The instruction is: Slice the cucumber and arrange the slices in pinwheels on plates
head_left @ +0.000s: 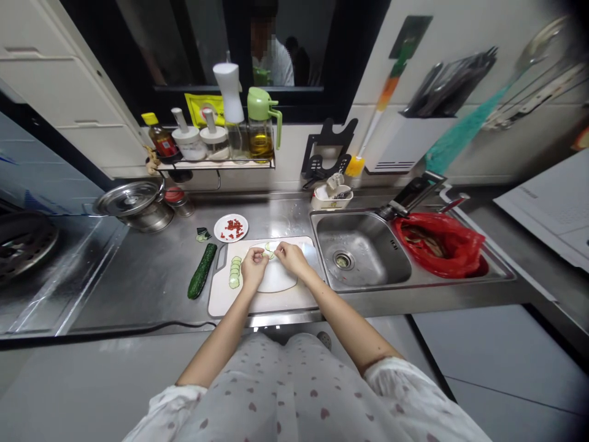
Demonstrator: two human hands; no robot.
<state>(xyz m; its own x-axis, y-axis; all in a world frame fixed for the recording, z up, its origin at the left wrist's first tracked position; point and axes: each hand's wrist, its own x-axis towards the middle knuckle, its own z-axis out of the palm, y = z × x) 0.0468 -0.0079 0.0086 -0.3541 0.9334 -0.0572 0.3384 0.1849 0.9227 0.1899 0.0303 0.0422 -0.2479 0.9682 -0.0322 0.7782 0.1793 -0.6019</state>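
A: What's at the centre, pls?
B: Thin cucumber slices (269,251), over a white plate (279,282) that's resting on a cutting board (276,304). L hand (254,265) & R hand (289,256) are meeting there, fingertips nearly touching; both are pinching slices, thumb vs. fingers. Can't tell how many slices.

A: What's just beside them?
B: An overlapping row of slices (234,272) is lying on the board, L of the plate. Farther L, a dark green cucumber (202,271) is lying on the steel counter (138,270), just off the board. Behind: a small white dish (223,224) is holding chopped red bits (234,229), w/ green scraps (202,234) sitting nearby.

A: Any writing?
B: A yellow-capped bottle (164,140) on the shelf (216,164) is showing a red label, & a yellow packet (196,105) behind the jars is carrying a round red mark; print's too small to read. Same w/ faint reddish lettering on a white panel (552,209), far R.

A: And the rest?
B: A lidded steel pot (147,212) is standing back L. To the R, a red plastic bag (453,261) is sitting open by the sink (368,252).
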